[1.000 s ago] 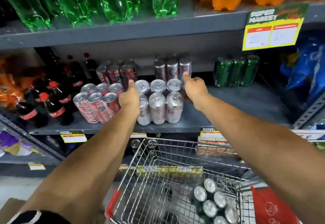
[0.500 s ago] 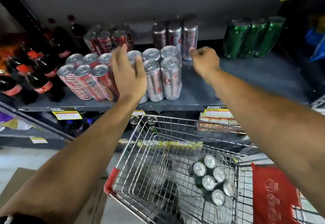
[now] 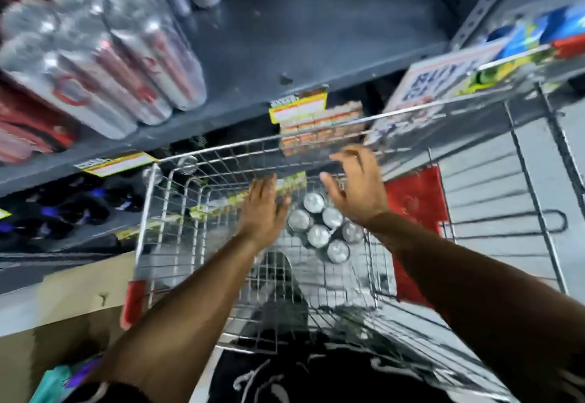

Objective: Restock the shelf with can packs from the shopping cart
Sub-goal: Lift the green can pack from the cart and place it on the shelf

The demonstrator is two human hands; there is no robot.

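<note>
Step in hand: reaching into the shopping cart (image 3: 164, 212) for the next can pack (image 3: 321, 227). My left hand (image 3: 262, 212) sits just left of the pack, fingers extended and spread, holding nothing. My right hand (image 3: 356, 187) hovers above and to the right of it, fingers splayed, also empty. The pack stands on the cart floor near the far right corner, can tops up; six silver lids visible, bodies dark.

Next move, as I judge it: close both hands on opposite sides of the pack, lift it clear of the wire rim, and set it on the bare stretch of the shelf (image 3: 316, 38) right of the silver cans (image 3: 120, 54).

Writing: motion blur throughout. Silver cans carry red lettering, unreadable. Yellow price tags (image 3: 299, 108) on the shelf edge, illegible.
</note>
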